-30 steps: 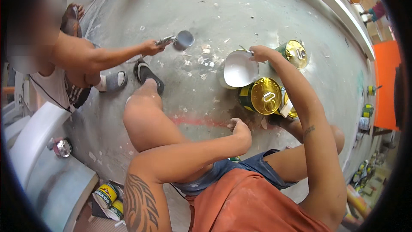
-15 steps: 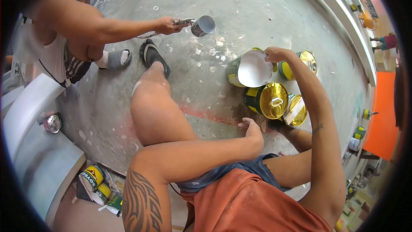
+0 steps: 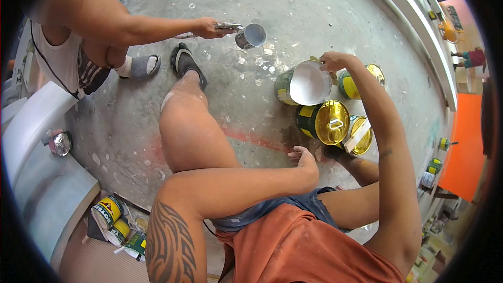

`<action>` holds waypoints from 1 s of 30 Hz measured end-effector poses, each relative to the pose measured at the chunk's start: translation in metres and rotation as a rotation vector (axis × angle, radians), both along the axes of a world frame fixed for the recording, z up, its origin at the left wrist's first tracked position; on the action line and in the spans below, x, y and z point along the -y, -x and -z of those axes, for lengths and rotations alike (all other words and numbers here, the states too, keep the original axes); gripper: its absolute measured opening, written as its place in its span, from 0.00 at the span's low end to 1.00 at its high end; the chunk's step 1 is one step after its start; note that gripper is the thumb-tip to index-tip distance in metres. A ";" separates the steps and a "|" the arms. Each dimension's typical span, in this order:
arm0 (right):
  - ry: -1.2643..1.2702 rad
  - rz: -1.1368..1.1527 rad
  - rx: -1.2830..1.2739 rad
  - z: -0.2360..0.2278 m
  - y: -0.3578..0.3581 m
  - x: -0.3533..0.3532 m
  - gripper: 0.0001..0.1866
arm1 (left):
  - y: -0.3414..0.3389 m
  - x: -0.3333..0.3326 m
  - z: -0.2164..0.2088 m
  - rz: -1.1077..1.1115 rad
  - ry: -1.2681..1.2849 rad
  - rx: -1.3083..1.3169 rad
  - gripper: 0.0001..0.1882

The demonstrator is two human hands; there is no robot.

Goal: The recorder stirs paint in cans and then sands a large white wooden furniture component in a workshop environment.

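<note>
My right hand (image 3: 336, 62) is closed at the far right rim of an opened paint can (image 3: 310, 83). White paint fills much of that can. Thin yellowish edges show on both sides of the fingers; what they grip is hidden. My left hand (image 3: 305, 158) hangs empty above the floor by my lap, fingers loosely apart. Near it stands a green and yellow can with a gold lid (image 3: 331, 122). Across from me, a co-worker's hand (image 3: 208, 28) holds a spray gun (image 3: 228, 27) with a metal cup (image 3: 251, 36) angled toward the opened can.
Two more gold-lidded cans (image 3: 359, 135) (image 3: 348, 85) stand close by; a pale stick (image 3: 357, 136) lies on the nearer one. Used tins (image 3: 108, 211) sit at lower left beside a curved pale panel (image 3: 55, 204). An orange board (image 3: 461, 147) is at the right.
My right hand has shifted slightly up and left at the can's rim. The co-worker's spray gun and cup have moved slightly right. My left hand has hardly moved.
</note>
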State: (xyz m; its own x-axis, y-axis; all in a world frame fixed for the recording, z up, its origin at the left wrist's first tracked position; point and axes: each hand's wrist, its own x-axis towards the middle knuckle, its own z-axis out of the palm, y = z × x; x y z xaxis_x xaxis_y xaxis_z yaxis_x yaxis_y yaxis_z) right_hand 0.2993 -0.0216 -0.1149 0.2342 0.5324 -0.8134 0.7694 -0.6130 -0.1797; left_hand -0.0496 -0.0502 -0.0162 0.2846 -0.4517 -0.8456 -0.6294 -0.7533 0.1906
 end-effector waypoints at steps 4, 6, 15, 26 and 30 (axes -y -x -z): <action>0.051 -0.023 -0.008 0.003 0.001 -0.011 0.22 | -0.007 -0.006 -0.002 -0.018 0.016 0.013 0.25; 0.037 0.082 -0.113 0.004 -0.001 -0.012 0.21 | -0.011 -0.004 0.004 -0.053 0.009 0.024 0.25; 0.010 0.123 -0.254 0.006 -0.013 -0.007 0.20 | -0.026 -0.012 0.007 -0.193 0.019 0.064 0.24; -0.070 0.425 -0.254 -0.035 0.011 -0.012 0.15 | -0.035 -0.019 0.029 -0.209 -0.041 -0.106 0.25; -0.142 0.496 -0.201 -0.044 -0.003 0.018 0.16 | -0.056 -0.055 0.060 -0.534 0.396 -0.050 0.24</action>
State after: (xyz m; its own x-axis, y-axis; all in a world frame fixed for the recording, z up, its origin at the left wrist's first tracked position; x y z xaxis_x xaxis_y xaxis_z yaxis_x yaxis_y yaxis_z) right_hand 0.3022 -0.0393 -0.0704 0.3329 0.5056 -0.7960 0.3364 -0.8522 -0.4006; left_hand 0.0064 0.0043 -0.0765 0.5204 -0.5382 -0.6630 -0.1720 -0.8265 0.5360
